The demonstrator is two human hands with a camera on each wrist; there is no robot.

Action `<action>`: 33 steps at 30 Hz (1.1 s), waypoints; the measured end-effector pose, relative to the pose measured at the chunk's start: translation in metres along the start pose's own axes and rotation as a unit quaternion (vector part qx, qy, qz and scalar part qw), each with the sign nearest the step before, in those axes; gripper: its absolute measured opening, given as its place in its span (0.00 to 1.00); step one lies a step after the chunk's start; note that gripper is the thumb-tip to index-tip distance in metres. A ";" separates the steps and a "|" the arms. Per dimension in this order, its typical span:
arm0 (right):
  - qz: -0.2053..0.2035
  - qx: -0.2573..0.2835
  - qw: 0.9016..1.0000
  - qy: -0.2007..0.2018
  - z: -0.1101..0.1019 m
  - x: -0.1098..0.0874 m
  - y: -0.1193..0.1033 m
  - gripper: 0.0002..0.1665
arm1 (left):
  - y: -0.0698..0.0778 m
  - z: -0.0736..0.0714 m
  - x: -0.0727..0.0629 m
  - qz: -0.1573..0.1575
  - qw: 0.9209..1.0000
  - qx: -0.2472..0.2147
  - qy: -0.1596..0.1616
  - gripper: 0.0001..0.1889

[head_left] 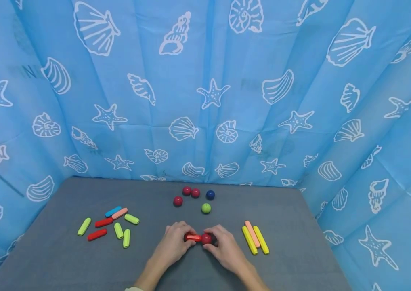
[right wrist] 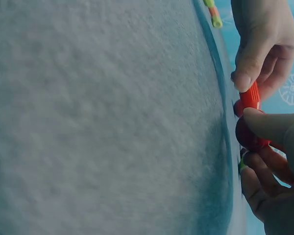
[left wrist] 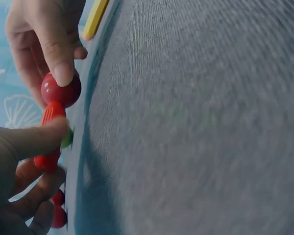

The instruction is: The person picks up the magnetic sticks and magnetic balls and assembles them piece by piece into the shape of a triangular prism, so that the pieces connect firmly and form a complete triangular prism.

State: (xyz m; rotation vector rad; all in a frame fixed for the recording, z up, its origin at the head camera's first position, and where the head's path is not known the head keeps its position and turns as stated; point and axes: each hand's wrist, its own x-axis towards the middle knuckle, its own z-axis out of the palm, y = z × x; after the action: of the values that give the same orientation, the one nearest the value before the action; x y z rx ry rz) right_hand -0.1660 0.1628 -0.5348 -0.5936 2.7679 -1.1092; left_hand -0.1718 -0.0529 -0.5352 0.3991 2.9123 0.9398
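Head: red stick (head_left: pixel 194 238) seemingly touches red ball (head_left: pixel 206 239), well off far edge (head_left: pixel 249 188).

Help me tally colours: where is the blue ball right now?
In the head view, the blue ball sits around mid-width near the gray table's far edge, just right of a red ball and beyond the green ball.

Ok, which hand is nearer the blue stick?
Left. In the head view, the left hand is below and right of the blue stick; the right hand is farther right.
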 end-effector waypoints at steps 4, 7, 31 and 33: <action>0.000 -0.032 0.999 0.011 -0.003 0.001 0.004 0.24 | -0.006 -0.005 0.005 -0.010 0.999 -0.030 0.038 0.16; 0.013 -0.047 0.999 0.014 -0.006 0.000 0.006 0.25 | -0.014 -0.012 0.015 -0.027 0.994 -0.050 0.094 0.18; 0.004 -0.052 0.998 0.022 0.002 0.003 0.007 0.23 | -0.048 -0.020 0.074 -0.074 0.987 0.012 0.145 0.19; 0.004 -0.053 0.998 0.027 0.001 0.002 0.009 0.24 | -0.045 -0.022 0.068 -0.066 0.987 0.008 0.144 0.20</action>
State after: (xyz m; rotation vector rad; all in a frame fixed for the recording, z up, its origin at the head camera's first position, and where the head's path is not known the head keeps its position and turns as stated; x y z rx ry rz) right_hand -0.1705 0.1675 -0.5410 -0.5719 2.8872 -0.9951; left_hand -0.2504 -0.0825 -0.5413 0.0726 3.1547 1.0319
